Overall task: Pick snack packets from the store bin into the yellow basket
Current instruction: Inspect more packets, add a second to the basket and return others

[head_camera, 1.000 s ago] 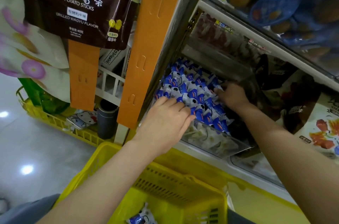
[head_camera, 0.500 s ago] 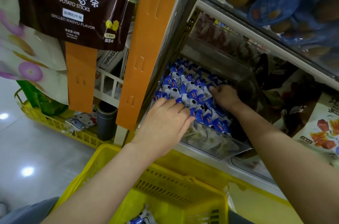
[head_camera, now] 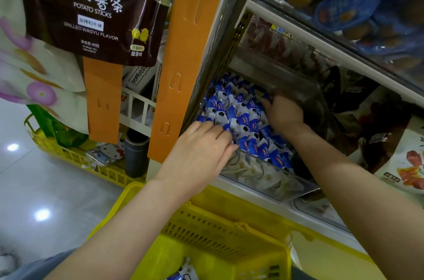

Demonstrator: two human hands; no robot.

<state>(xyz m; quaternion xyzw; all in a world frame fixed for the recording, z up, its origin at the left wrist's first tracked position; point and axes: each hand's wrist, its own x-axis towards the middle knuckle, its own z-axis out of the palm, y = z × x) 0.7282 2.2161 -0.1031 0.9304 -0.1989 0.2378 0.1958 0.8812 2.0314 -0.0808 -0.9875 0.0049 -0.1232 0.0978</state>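
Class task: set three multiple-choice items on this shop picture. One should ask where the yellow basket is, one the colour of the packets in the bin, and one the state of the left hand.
1. Where is the yellow basket?
A. Below the clear bin, at the bottom of the view
B. On a checkout counter
C. Hanging on a wall hook

2. What colours are the snack packets in the bin?
A. Red and green
B. Blue and white
C. Plain black

3. On the left hand, the fingers are:
A. Round a bottle
B. Gripping the basket's rim
C. Straight, lying on the packets

Key: 1 A, the basket sits under the bin's front edge; 2 B, the wrappers are blue with white patches; 3 C, the fingers lie flat on the pile.
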